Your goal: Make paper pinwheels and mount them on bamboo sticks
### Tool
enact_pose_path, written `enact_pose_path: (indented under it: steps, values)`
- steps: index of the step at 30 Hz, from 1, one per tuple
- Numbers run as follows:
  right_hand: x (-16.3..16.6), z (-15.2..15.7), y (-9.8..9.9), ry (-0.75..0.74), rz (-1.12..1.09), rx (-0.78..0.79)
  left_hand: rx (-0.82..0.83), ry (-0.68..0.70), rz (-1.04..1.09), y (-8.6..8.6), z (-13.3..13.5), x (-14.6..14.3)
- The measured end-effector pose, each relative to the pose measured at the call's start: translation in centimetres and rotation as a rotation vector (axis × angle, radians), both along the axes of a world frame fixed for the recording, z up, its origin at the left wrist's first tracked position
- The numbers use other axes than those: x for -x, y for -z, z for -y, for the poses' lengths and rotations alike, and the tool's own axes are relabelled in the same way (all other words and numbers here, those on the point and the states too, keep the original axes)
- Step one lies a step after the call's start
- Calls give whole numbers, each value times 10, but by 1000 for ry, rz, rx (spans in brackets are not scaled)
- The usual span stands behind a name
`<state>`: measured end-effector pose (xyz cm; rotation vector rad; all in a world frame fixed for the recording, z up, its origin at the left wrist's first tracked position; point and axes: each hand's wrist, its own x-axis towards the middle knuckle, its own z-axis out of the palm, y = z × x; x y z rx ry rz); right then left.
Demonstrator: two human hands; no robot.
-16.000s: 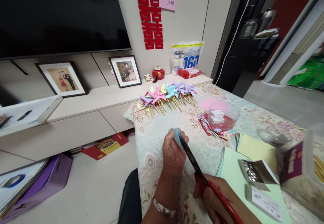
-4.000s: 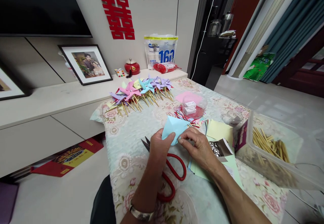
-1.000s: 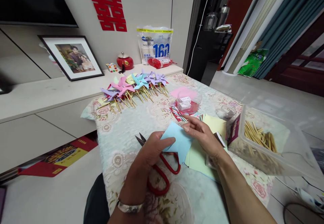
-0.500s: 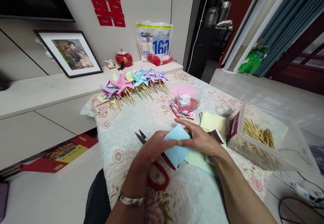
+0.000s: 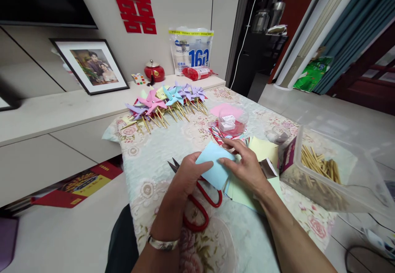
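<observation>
A light blue paper square [image 5: 213,165] is held between both hands just above the flowered tablecloth [image 5: 173,149]. My left hand [image 5: 184,179] pinches its left edge with thumb on top. The fingers of my right hand [image 5: 245,166] close on its right side. Red-handled scissors [image 5: 197,207] lie on the cloth under my left hand, blades pointing away. A stack of pale green and yellow paper sheets [image 5: 247,190] lies under my right hand.
Several finished paper pinwheels [image 5: 166,100] on sticks lie at the far end. A clear tub of wooden sticks [image 5: 321,174] stands at right. A small clear bowl [image 5: 230,124] sits on patterned and pink papers. A cabinet ledge with a framed photo [image 5: 89,65] runs at left.
Sixteen seconds ago my right hand cut the folded blue paper with the scissors; now they lie on the cloth. The paper has been unfolded and turned between both hands in the last second.
</observation>
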<state>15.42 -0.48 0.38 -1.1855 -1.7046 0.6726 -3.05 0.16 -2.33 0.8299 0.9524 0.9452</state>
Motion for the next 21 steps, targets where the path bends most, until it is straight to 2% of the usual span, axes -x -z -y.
enact_pose_path:
  steps: [2,5,13,21]
  values:
    - [0,0,0,-17,141,-215,-3,-142,18,-1,-3,0]
    - [1,2,-2,-125,285,-332,4,-276,35,-4,-5,-1]
    - [4,4,-4,-281,386,-282,-37,-250,13,0,-4,-3]
    - [4,5,-3,-233,369,-167,-76,-211,-32,-1,-2,-6]
